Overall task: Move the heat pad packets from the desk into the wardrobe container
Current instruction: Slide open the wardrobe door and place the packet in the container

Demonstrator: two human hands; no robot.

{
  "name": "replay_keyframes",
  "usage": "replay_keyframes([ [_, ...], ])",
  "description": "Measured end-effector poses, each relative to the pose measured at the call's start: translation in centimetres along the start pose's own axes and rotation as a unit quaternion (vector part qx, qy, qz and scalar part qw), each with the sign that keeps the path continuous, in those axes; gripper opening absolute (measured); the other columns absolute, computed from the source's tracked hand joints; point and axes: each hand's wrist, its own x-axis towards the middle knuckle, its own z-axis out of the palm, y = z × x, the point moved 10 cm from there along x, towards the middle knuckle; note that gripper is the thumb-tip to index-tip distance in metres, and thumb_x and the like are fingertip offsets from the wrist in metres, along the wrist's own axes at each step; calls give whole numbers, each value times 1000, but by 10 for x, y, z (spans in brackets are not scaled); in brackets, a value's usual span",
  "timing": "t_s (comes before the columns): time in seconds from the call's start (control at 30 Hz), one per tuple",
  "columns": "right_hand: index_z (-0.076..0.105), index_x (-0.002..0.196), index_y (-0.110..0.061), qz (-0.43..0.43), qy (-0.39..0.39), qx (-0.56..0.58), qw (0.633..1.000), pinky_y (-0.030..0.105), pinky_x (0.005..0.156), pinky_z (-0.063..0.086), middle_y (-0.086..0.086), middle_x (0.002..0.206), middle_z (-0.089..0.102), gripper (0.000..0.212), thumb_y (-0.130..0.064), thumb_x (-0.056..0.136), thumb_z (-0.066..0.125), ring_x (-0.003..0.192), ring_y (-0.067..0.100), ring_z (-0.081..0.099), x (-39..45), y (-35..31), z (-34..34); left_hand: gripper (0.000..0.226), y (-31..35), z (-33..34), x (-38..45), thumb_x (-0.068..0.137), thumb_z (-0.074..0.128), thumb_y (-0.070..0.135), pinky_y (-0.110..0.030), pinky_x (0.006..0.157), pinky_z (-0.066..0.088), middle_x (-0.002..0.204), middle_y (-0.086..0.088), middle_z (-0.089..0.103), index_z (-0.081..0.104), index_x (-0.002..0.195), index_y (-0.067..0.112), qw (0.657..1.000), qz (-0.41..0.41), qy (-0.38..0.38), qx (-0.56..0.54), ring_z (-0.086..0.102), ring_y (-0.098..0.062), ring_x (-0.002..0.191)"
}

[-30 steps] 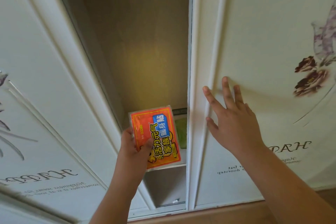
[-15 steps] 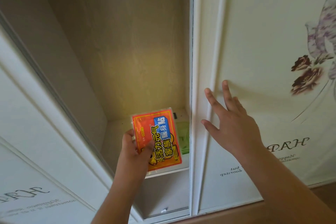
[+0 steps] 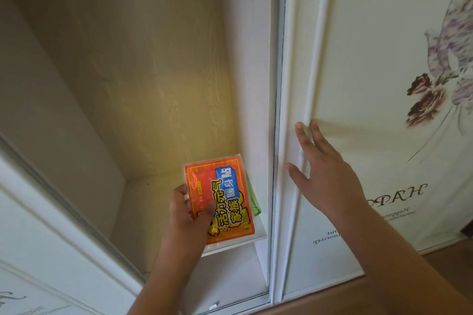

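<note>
The left hand holds an orange heat pad packet by its lower left corner, thumb pressed on the printed face and the fingers curled behind it. The packet stands nearly upright, tilted a little to the left, with a blue label and yellow characters on its front. It hangs in front of the open wardrobe compartment, above the front right part of the white shelf, near that shelf's right edge. Something green peeps out from behind the packet's right edge, lying on the shelf toward the right wall; what it is cannot be told. The right hand is spread open, fingers straight and apart, holding nothing, flat against or just over the moulded left edge of the right sliding door, which carries a printed flower and lettering. At the lower left edge of the view a second door stands slid aside
</note>
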Motion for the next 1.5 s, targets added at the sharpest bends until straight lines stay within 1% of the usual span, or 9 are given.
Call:
replay_keyframes([
  [0.37, 3, 165, -38, 78, 3, 2, 997, 45, 106, 48, -5, 176, 0, 82, -60, 100, 47, 155, 26, 31, 7, 39, -8, 33, -3, 5, -5, 99, 65, 12, -45, 71, 65, 96, 7, 80, 50, 125, 25, 1000, -5, 3, 14, 79, -18, 81],
  [0.5, 0, 165, -39, 79, -7, -22, 997, 47, 106, 49, -7, 176, -2, 82, -62, 100, 44, 157, 26, 29, 8, 46, -11, 31, -2, 8, -6, 99, 65, 13, -35, 60, 63, 95, 7, 80, 50, 122, 28, 1000, 0, 2, 18, 79, -16, 78],
  [0.8, -4, 163, -47, 88, -44, -12, 995, 52, 114, 41, -12, 175, 3, 84, -64, 98, 47, 160, 25, 18, 4, 55, -15, 30, -1, 9, -8, 99, 65, 14, -47, 71, 64, 100, 7, 80, 50, 119, 31, 1000, 3, 2, 10, 80, -19, 83],
  [0.9, 11, 164, -40, 89, -4, -37, 995, 53, 111, 43, -6, 175, 12, 81, -60, 98, 52, 158, 30, 23, 3, 50, -21, 29, -1, 2, -9, 99, 65, 14, -45, 68, 64, 98, 6, 79, 51, 115, 34, 1000, 4, 13, 10, 80, -20, 82],
  [1.03, 45, 154, -22, -2, 78, -8, 997, 46, 99, 50, 0, 157, 46, 65, -44, 96, 62, 134, 28, 50, -6, -5, -23, 30, 1, -14, -9, 98, 66, 11, -37, 61, 64, 93, 10, 80, 51, 113, 32, 999, 7, 36, 7, 79, -17, 78],
  [1.13, 58, 145, -23, -92, -4, 78, 993, 36, 98, 48, -4, 142, 60, 50, -44, 99, 58, 127, 21, 56, -12, -63, 11, 31, -4, -32, -10, 98, 65, 8, -35, 59, 63, 92, 7, 80, 51, 113, 31, 998, 0, 68, -6, 79, -14, 75],
  [1.27, 69, 126, -35, -38, -244, 284, 927, 28, 93, 51, -21, 117, 72, 33, -51, 101, 56, 111, 4, 66, -27, -101, 83, 32, -18, -52, -10, 98, 65, 6, -37, 59, 63, 92, 5, 80, 49, 117, 27, 996, -18, 86, -9, 78, -13, 74],
  [1.37, 71, 108, -38, 11, -306, 371, 877, 37, 91, 58, -14, 97, 78, 14, -46, 100, 61, 90, 4, 74, -39, -115, 122, 33, -36, -67, -4, 98, 65, 5, -48, 69, 65, 94, 3, 80, 49, 120, 24, 995, -42, 91, -5, 79, -20, 79],
  [1.5, 64, 110, -33, 55, -349, 396, 848, 51, 85, 61, -1, 89, 79, 15, -33, 97, 70, 82, 18, 77, -45, -126, 164, 33, -58, -81, 13, 97, 67, 7, -46, 71, 65, 96, 0, 79, 50, 121, 22, 993, -63, 97, 19, 79, -19, 80],
])
